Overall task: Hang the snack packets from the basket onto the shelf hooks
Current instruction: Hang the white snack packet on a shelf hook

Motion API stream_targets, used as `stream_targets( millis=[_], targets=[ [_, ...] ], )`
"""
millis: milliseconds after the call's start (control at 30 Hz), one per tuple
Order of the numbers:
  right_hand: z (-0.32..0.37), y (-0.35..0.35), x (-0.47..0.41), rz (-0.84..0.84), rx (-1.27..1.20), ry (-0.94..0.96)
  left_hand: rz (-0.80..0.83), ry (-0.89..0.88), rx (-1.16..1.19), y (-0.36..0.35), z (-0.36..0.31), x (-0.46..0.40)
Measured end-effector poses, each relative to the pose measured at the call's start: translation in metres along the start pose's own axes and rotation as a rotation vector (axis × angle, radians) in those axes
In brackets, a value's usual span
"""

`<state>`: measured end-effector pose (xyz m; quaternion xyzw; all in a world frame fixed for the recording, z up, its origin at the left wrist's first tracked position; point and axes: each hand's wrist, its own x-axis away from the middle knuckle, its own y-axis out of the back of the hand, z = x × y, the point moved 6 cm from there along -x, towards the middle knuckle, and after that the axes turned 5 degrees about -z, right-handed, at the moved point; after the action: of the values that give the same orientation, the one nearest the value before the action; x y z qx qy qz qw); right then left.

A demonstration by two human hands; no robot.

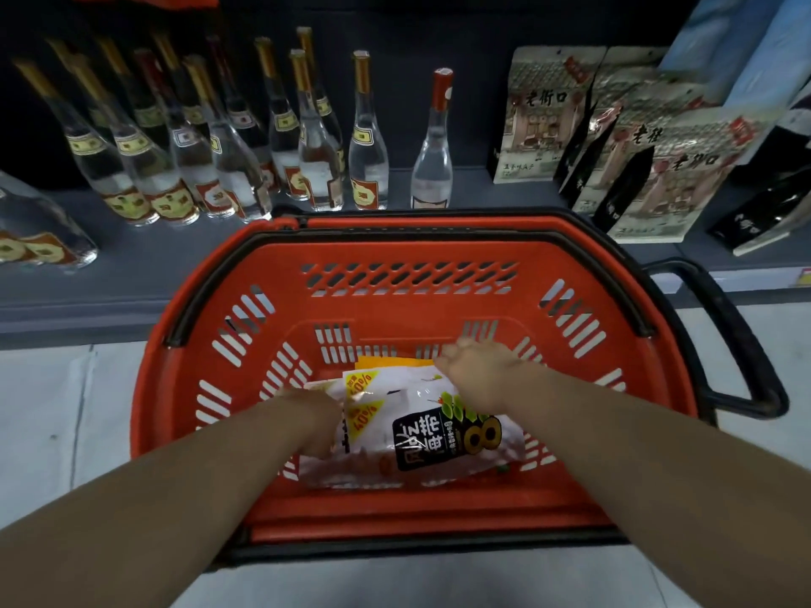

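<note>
Pickup step: both hands down in red basket [210,300]. Left hand [313,421] and right hand [476,370] on snack packets [421,432] at basket bottom; grip closure can't tell. Next: lift pkt, find hook; none in view.

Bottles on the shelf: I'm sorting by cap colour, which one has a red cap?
The bottle standing alone at the right end of the row, nearest the snack bags; the others have gold caps.
</note>
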<state>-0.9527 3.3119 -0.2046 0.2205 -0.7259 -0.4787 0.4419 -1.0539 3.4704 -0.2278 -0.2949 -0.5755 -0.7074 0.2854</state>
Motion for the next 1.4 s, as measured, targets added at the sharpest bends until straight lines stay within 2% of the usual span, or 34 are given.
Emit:
stream_targets(
  millis=[167,267,400,500,600,667,767,833,867,933,967,1033,1167,1400],
  targets=[
    [0.024,-0.037,-0.02,0.205,-0.172,0.002,-0.032,-0.041,0.171,-0.009,-0.001,-0.013],
    [0.023,-0.034,-0.02,0.186,-0.177,-0.033,-0.073,-0.049,0.199,-0.004,-0.004,-0.01],
    [0.018,-0.026,-0.013,0.139,-0.217,-0.087,-0.11,0.024,0.371,-0.001,0.0,-0.008],
    [0.004,-0.024,-0.005,0.064,-0.334,-0.137,-0.089,0.096,0.689,0.0,0.008,-0.004],
    [-0.017,-0.013,0.009,-0.066,-0.671,-0.253,-0.072,0.113,0.986,0.005,0.017,-0.002],
    [-0.03,-0.006,0.018,-0.179,-0.933,-0.352,-0.168,0.102,1.289,0.016,0.021,-0.001],
    [-0.037,0.005,0.031,-0.275,-1.206,-0.414,-0.415,-0.063,1.899,0.04,0.026,0.003],
    [-0.04,0.01,0.039,-0.341,-1.408,-0.427,-0.405,-0.243,2.102,0.053,0.021,0.007],
    [-0.041,0.015,0.042,-0.387,-1.485,-0.432,-0.373,-0.297,2.092,0.057,0.016,0.011],
    [-0.042,0.027,0.048,-0.448,-1.58,-0.422,-0.361,-0.347,1.926,0.065,0.005,0.022],
    [-0.042,0.033,0.05,-0.47,-1.614,-0.41,-0.41,-0.324,1.856,0.07,0.004,0.026],
    [-0.044,0.047,0.053,-0.52,-1.67,-0.404,-0.524,-0.276,1.86,0.085,0.01,0.036],
    [-0.056,0.092,0.067,-0.656,-1.726,-0.402,-0.738,-0.303,1.857,0.135,0.03,0.073],
    [-0.086,0.236,0.132,-0.838,-1.73,-0.334,-0.937,-0.342,1.828,0.246,0.062,0.19]
  ],
)
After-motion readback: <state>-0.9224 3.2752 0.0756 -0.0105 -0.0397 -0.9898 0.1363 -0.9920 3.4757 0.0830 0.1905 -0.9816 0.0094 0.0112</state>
